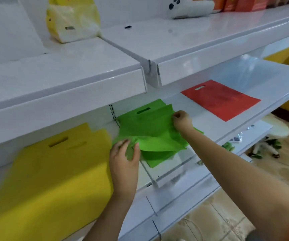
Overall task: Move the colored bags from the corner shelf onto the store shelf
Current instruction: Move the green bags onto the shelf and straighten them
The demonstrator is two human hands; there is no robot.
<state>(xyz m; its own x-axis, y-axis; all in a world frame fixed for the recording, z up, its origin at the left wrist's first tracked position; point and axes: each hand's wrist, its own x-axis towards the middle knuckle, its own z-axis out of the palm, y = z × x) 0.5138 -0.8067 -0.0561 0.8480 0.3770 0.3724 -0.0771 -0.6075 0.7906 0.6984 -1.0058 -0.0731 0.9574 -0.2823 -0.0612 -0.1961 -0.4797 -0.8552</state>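
A loose stack of green bags [150, 129] with cut-out handles lies on the middle white shelf [210, 124], spilling over its front edge. My left hand [124, 159] grips the near left corner of the green bags. My right hand [182, 120] pinches their right edge. A stack of yellow bags [53, 174] lies on the shelf to the left, partly overhanging the front. A red bag [222, 100] lies flat on the same shelf to the right.
The upper shelf [157, 42] holds a yellow-and-white plastic packet [72, 20], a white plush item [190, 7] and orange boxes [236, 3]. A lower shelf [180, 193] juts out below. Small green and white objects [269, 148] lie on the patterned floor at right.
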